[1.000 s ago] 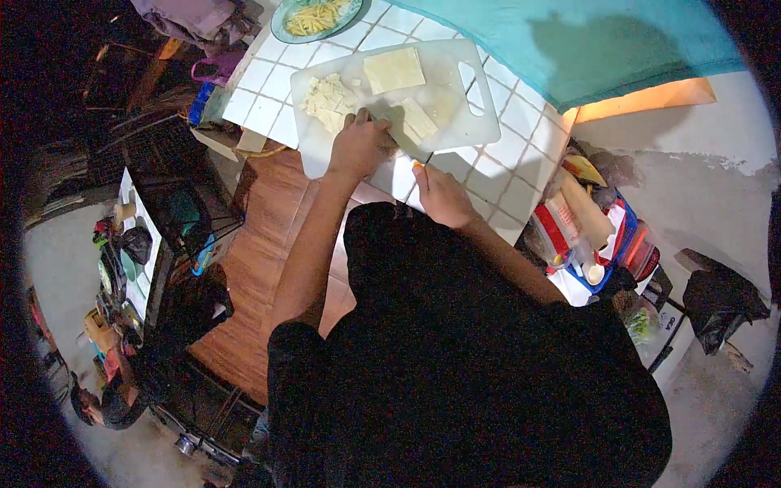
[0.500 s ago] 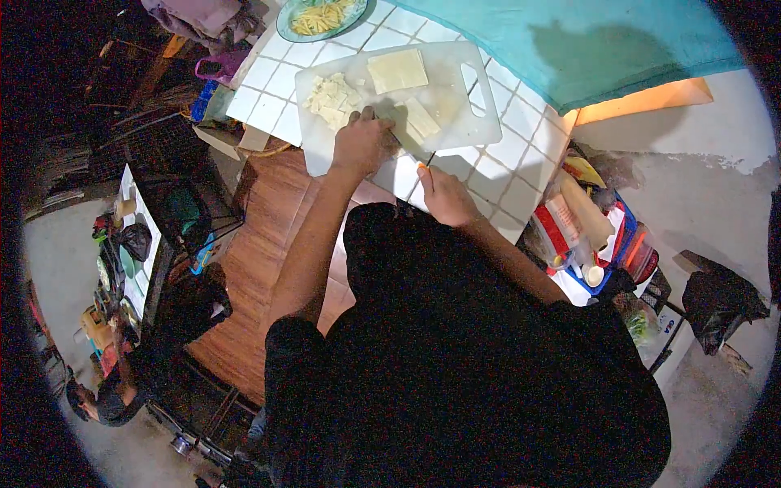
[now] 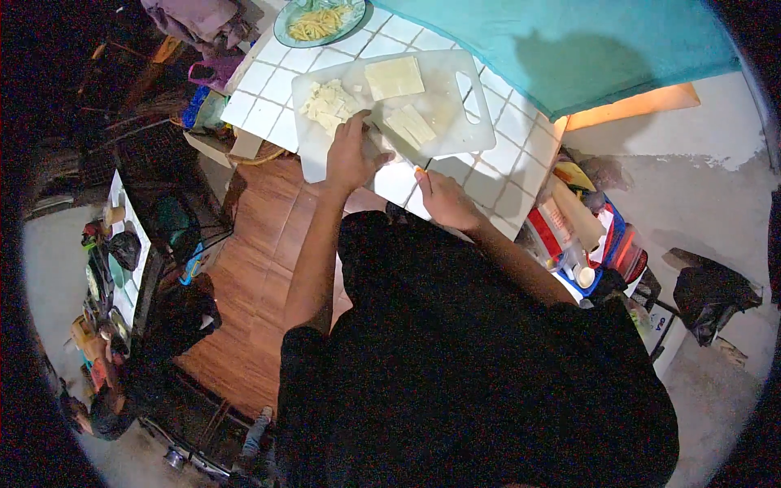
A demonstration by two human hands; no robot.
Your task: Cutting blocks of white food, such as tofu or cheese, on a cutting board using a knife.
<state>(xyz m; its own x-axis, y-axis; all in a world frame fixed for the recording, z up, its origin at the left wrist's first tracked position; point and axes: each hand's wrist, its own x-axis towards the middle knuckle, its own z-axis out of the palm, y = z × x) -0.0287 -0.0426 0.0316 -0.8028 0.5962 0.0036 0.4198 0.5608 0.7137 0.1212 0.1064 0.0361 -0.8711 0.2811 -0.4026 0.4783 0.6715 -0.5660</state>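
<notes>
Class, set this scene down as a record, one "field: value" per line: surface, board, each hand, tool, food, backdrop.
Surface: white tiled counter
Board: pale cutting board with a handle slot at its right end
Right hand: gripping the knife
Left hand: at the board's near edge; contact with the blade unclear
Tool: knife, blade pointing toward the board
Food on board: small pale pieces at left, two pale slabs
Plate: beyond the board, holding yellowish strips
Backdrop: turquoise sheet
</notes>
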